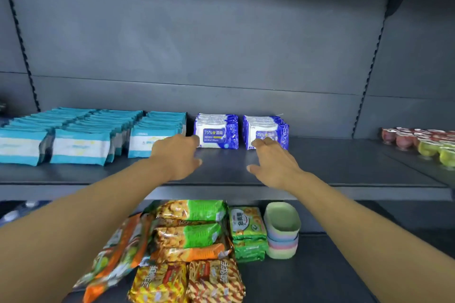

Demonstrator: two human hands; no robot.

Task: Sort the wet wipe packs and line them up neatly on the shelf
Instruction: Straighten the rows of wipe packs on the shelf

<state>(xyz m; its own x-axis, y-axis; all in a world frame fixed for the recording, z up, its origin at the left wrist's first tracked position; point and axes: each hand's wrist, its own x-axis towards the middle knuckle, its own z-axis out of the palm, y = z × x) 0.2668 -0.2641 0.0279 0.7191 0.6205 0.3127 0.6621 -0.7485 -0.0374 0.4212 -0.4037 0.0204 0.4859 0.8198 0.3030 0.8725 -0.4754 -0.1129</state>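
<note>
On the dark grey shelf (332, 165) stand three rows of teal-and-white wet wipe packs (81, 145) at the left. Right of them stand two short rows of blue-and-white packs, a left row (219, 130) and a right row (267, 128). My left hand (178, 155) reaches in front of the left blue row, its fingertips at that row's lower left corner and over the nearest teal row (147, 142). With loosely spread fingers, my right hand (273, 162) touches the front pack of the right blue row. Neither hand holds a pack.
Cups of red and green jelly (428, 142) sit at the shelf's right end. On the shelf below lie several biscuit and snack packs (194, 233) and a stack of pastel bowls (283, 229). Bare shelf lies between the blue packs and the cups.
</note>
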